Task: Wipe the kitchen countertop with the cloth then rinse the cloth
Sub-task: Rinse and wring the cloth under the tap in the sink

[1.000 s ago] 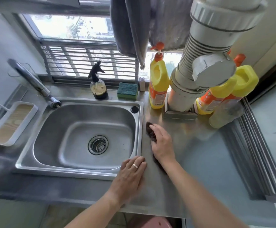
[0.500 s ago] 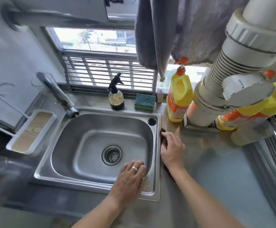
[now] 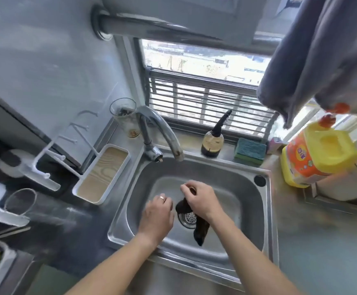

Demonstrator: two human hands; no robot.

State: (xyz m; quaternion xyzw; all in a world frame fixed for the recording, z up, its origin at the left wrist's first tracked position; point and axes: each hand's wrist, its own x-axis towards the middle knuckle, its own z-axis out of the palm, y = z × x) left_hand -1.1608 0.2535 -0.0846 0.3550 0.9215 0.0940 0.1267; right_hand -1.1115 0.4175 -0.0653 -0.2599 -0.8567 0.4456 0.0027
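Note:
My right hand grips a dark brown cloth and holds it over the steel sink. The cloth hangs down from my fist above the drain strainer, with a second fold showing to the left of my wrist. My left hand, wearing a ring, hovers beside the cloth over the basin with fingers loosely curled, holding nothing. The chrome tap arches over the back of the sink; no water is visible. The steel countertop stretches to the right.
A dark spray bottle and green sponge sit on the window ledge. A yellow-orange detergent jug stands at the right. A white tray and glasses stand left of the sink. Grey towels hang above.
My right hand lifted the cloth off the countertop and carried it left over the sink basin. My left hand left the sink's front rim and now hovers over the basin. The view swung left.

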